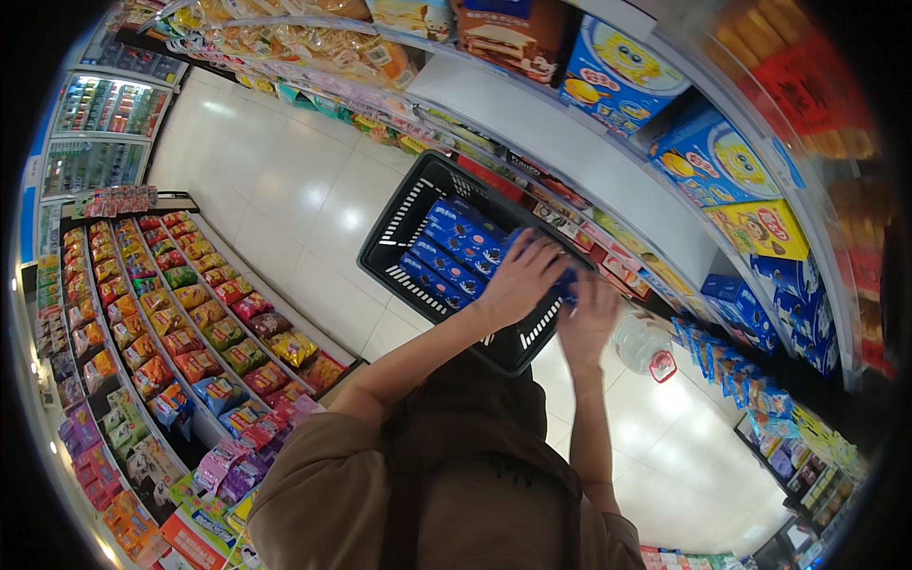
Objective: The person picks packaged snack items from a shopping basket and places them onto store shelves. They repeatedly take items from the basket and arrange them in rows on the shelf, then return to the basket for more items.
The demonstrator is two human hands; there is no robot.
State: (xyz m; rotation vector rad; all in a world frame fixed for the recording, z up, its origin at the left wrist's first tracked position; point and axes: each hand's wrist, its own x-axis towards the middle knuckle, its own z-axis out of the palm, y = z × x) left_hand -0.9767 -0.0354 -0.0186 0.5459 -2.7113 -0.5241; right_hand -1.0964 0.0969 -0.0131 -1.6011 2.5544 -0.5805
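Observation:
A black plastic shopping basket (399,206) with slotted sides lies below me, beside the shelf. Several blue printed cookie boxes (456,242) lie in rows inside it. Over its right part, my left hand (522,274) lies on another blue box, fingers spread across its top. My right hand (588,310) is blurred at the basket's right rim, its fingertips near the same box's end. Whether either hand grips the box cannot be told, since the fingers hide much of it.
Shelves (563,125) of boxed snacks and packaged bread run along the upper right. A large clear bottle (638,342) with a red handle stands on the tiled floor (285,192) right of the basket. Tiered racks of snack bags (192,328) fill the left; glass-door coolers (107,107) stand beyond.

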